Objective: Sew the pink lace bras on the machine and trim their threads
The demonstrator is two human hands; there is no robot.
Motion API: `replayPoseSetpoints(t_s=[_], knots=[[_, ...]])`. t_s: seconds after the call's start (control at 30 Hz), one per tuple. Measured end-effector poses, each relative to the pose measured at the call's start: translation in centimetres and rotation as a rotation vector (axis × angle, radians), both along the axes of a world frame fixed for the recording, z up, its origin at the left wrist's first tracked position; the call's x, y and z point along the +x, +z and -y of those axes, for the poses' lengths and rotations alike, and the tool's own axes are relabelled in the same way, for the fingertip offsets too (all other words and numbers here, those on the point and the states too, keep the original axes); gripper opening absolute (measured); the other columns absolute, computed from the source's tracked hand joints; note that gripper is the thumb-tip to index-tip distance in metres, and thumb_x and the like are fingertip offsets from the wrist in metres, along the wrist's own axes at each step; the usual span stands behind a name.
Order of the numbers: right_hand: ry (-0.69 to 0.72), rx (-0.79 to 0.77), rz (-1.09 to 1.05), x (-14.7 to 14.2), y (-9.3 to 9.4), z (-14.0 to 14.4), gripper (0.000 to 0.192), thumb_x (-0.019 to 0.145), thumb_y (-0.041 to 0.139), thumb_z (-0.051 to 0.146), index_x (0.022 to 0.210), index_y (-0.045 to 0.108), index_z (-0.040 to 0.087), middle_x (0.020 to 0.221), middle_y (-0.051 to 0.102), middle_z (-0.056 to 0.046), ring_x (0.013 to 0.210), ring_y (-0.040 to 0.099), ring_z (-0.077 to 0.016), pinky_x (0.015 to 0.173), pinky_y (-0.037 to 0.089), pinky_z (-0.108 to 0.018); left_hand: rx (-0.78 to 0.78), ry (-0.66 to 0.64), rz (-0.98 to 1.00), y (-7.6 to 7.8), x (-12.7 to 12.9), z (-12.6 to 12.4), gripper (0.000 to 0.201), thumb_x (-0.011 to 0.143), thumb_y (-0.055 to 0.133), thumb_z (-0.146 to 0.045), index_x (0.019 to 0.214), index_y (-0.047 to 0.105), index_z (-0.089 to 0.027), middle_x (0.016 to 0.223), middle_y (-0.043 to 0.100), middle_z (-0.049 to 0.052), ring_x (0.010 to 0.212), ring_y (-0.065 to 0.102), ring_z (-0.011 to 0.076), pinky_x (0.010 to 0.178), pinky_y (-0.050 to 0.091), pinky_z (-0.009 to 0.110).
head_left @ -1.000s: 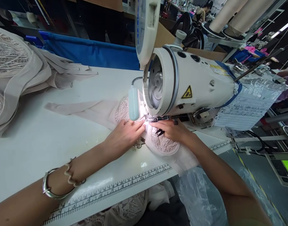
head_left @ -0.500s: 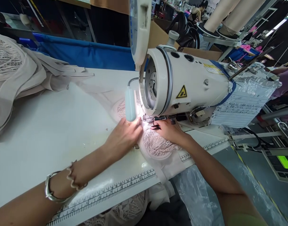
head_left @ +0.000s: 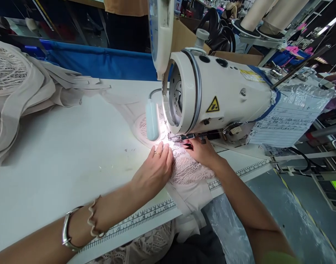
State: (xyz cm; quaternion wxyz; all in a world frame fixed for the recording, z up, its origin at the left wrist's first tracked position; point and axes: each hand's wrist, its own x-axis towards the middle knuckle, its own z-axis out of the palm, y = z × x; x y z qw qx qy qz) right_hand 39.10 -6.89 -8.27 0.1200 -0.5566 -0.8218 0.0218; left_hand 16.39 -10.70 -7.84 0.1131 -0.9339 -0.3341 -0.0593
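My left hand (head_left: pixel 156 167) lies with its fingers stretched out on the left edge of a pale pink lace bra cup (head_left: pixel 188 168), just in front of the sewing machine's lit needle area. My right hand (head_left: pixel 204 153) is curled at the right of the cup, under the machine head. Two dark pointed blades of thread snips (head_left: pixel 188 146) stick out from its fingers. Behind the presser foot (head_left: pixel 175 138), another lace cup (head_left: pixel 142 126) with sheer fabric lies on the table. The needle itself is lost in the glare.
The white sewing machine (head_left: pixel 220 91) stands over the work, with a pale blue lamp (head_left: pixel 152 121) at its left. A heap of beige lace garments (head_left: pixel 33 84) lies at the far left. A printed ruler (head_left: pixel 140 218) runs along the front edge of the table. More lace pieces (head_left: pixel 154 238) hang at my lap.
My left hand has come back from the needle area toward me, and its bent fingers have flattened onto the cup. My right hand stays near the presser foot with the snips.
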Motion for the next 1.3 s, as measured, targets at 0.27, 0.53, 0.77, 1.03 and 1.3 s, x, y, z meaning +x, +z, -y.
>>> replayPoseSetpoints(t_s=[0.27,0.53,0.77,1.03,1.3], knots=[[0.255,-0.067,0.054,-0.1,0.2,0.4,0.065,0.081,0.047,0.001,0.136,0.063,0.030,0.102,0.067,-0.003,0.087,0.059,-0.0187,0.073,0.048,-0.028,-0.027,-0.134,0.148,-1.3,-1.4,-1.2,0.047,0.095,0.032,-0.002,0.139,0.044,0.012,0.140,0.055,0.034,0.138,0.049,0.0406,0.114,0.043,0.056],[0.267,-0.046,0.046,-0.5,0.1,0.3,0.058,0.083,0.049,0.004,0.135,0.062,0.027,0.098,0.066,-0.004,0.085,0.057,-0.0192,0.075,0.048,-0.030,-0.139,-0.190,0.320,-1.4,-3.2,-3.0,0.048,0.099,0.032,-0.002,0.146,0.042,-0.001,0.145,0.054,0.027,0.142,0.047,0.0331,0.107,0.053,0.051],[0.266,-0.018,0.050,-0.6,0.3,0.5,0.051,0.086,0.048,0.005,0.130,0.063,0.025,0.102,0.068,-0.005,0.093,0.060,-0.0205,0.076,0.049,-0.029,-0.181,-0.207,0.354,-1.4,-4.3,-4.6,0.044,0.104,0.030,-0.009,0.146,0.044,-0.006,0.148,0.054,0.021,0.135,0.055,0.0281,0.103,0.056,0.045],[0.253,-0.043,0.025,-1.6,1.2,0.7,0.042,0.086,0.046,0.004,0.118,0.068,0.021,0.100,0.070,-0.006,0.090,0.063,-0.0206,0.077,0.052,-0.030,-0.191,-0.091,0.239,1.6,-3.2,-4.6,0.043,0.095,0.032,0.000,0.125,0.061,-0.008,0.132,0.065,0.019,0.114,0.063,0.0307,0.087,0.056,0.045],[0.303,-0.012,-0.180,-0.6,0.1,0.7,0.046,0.080,0.047,0.000,0.116,0.068,0.019,0.101,0.069,-0.006,0.090,0.066,-0.0182,0.075,0.053,-0.026,-0.409,-0.068,0.440,0.7,-0.9,-0.9,0.021,0.099,0.043,-0.010,0.110,0.060,-0.009,0.116,0.061,0.018,0.105,0.057,0.0281,0.084,0.053,0.042]])
